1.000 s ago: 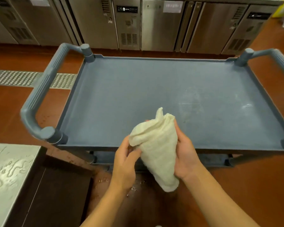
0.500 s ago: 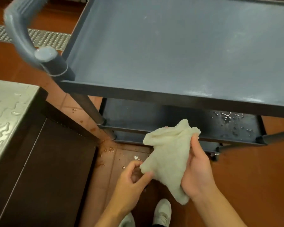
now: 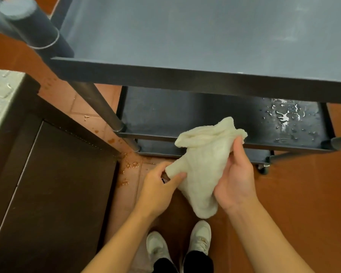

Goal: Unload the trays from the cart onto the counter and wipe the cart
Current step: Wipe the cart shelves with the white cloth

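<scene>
The right hand grips the cream cloth along its side while the left hand pinches its lower corner. The cloth hangs before the gray cart's lower shelf, where water droplets lie at right.

head view, steeply downward, close over cart edge and floor
</scene>
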